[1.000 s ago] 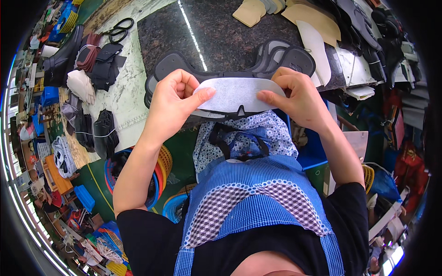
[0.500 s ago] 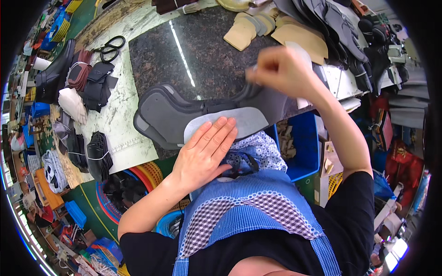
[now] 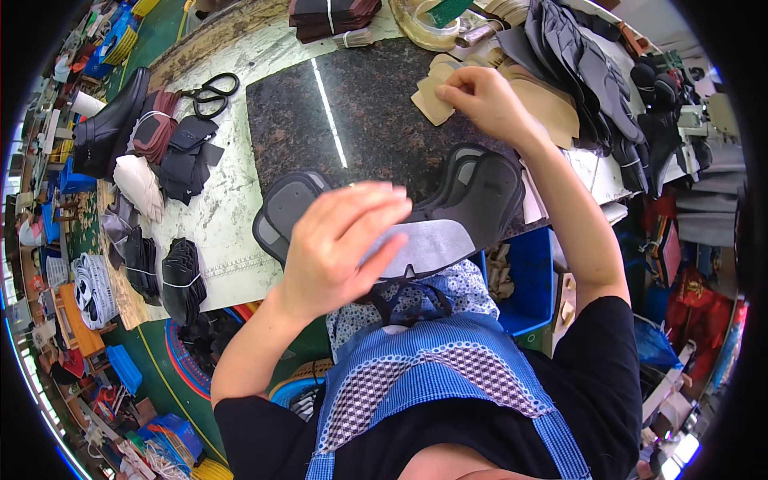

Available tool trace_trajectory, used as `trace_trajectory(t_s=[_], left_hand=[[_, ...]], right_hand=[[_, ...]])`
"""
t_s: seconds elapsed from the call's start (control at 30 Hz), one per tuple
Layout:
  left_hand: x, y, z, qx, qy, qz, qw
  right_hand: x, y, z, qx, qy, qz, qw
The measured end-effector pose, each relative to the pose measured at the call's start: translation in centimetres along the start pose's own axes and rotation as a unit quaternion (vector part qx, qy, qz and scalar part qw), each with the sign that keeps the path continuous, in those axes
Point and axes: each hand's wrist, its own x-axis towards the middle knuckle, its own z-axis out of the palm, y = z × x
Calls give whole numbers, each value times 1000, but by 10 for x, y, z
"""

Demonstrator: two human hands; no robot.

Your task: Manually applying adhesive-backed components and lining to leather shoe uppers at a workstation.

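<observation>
My left hand [image 3: 328,244] hovers over the left part of a stack of dark grey boot-upper pieces [image 3: 492,192], its fingers stretched out and holding nothing. A pale grey, curved backing piece [image 3: 436,246] with a small notch lies along the near edge of that stack, partly hidden by this hand. At the far right of the dark stone slab [image 3: 376,120], my right hand [image 3: 492,104] has thumb and fingers pinched at a small tan lining piece [image 3: 434,102]. Whether it is lifted off the pile is hard to tell.
Black-handled scissors [image 3: 211,96], a black boot [image 3: 112,132] and tied bundles of cut pieces [image 3: 184,276] lie on the left. Larger tan pieces [image 3: 552,112] and draped dark grey pieces [image 3: 588,80] are at the right. A blue bin [image 3: 528,280] stands below the table edge.
My left hand has lifted off the pale grey piece. My right hand has moved away from the dark grey stack to the tan pieces. The view has shifted slightly.
</observation>
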Motion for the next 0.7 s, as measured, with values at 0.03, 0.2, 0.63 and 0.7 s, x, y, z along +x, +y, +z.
trace_trajectory(t_s=[0.03,0.2,0.63,0.7], left_hand=[[14,0,2,4,3,-1,1000],[50,-9,15,-1,125,23,992],[14,31,-4,-590,-74,-268,758],[17,38,-1,-421,-74,-83,900]], right_hand=[[-6,-12,-3,0,-1,-5,1000],[-62,-84,-7,346,-187,75,916],[-116,-107,-28,379,-392,60,836],[-134,-104,-23,429,-411,92,799]])
